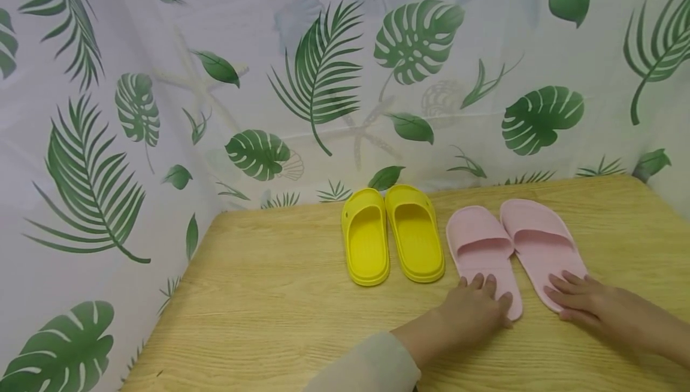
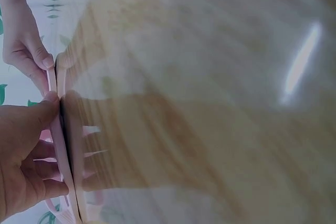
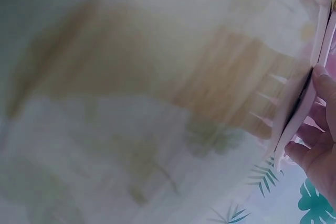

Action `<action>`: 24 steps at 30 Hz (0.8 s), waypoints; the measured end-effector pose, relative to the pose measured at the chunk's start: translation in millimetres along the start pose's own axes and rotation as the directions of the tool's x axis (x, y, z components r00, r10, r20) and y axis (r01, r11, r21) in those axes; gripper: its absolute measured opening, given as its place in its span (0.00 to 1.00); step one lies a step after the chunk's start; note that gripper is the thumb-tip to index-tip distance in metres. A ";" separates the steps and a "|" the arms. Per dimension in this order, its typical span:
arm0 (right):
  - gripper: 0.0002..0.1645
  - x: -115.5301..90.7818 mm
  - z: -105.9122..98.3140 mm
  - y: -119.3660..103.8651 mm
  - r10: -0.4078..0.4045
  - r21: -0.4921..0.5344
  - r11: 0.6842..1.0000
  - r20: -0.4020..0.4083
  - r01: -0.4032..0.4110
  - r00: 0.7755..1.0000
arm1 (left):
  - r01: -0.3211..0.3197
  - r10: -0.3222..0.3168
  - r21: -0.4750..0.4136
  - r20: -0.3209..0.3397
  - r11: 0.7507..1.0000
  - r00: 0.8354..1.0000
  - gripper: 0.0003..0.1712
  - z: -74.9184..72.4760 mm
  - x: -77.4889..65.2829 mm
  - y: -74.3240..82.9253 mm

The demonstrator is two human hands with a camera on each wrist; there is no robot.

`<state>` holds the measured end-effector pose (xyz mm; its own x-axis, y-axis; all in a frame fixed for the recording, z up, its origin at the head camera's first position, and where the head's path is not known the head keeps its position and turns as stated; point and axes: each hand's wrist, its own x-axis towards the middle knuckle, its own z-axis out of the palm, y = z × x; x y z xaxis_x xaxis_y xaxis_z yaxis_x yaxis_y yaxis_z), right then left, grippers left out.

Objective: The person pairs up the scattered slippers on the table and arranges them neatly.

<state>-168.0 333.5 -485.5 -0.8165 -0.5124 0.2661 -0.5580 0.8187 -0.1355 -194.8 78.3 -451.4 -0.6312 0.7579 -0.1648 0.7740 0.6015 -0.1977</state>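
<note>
Two pink slippers lie side by side on the wooden tabletop, toes toward the back wall. On the heel part of the left pink slipper (image 1: 478, 224) rests my left hand (image 1: 470, 319), its thumb and fingers at the sole's edges. My right hand (image 1: 601, 305) holds the heel part of the right pink slipper (image 1: 533, 221) in the same way. Both wrist views show thumb and bent fingers against a thin pink sole (image 2: 62, 145), mirrored in the glossy surface. The palms hide part of each heel.
A pair of yellow slippers, the left one (image 1: 368, 242) and the right one (image 1: 415, 236), stands left of the pink pair, near the back edge. Leaf-printed cloth (image 1: 334, 98) hangs behind and at the sides of the wooden tabletop (image 1: 259, 296).
</note>
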 end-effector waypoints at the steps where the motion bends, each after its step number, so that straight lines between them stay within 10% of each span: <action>1: 0.23 0.0 0.3 0.0 0.007 0.005 1.000 0.001 -0.007 1.000 | 0.000 0.000 -0.003 -0.001 1.000 1.000 0.30 0.3 0.6 -0.3; 24: 0.22 10.7 -0.7 10.3 -0.015 0.008 1.000 0.060 0.015 0.998 | 0.014 -0.013 -0.045 0.019 0.999 1.000 0.30 1.6 12.5 -7.3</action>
<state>-182.3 336.6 -483.4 -0.8154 -0.5395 0.2101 -0.5712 0.8089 -0.1394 -208.5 83.0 -453.6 -0.6424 0.7447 -0.1810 0.7664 0.6230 -0.1566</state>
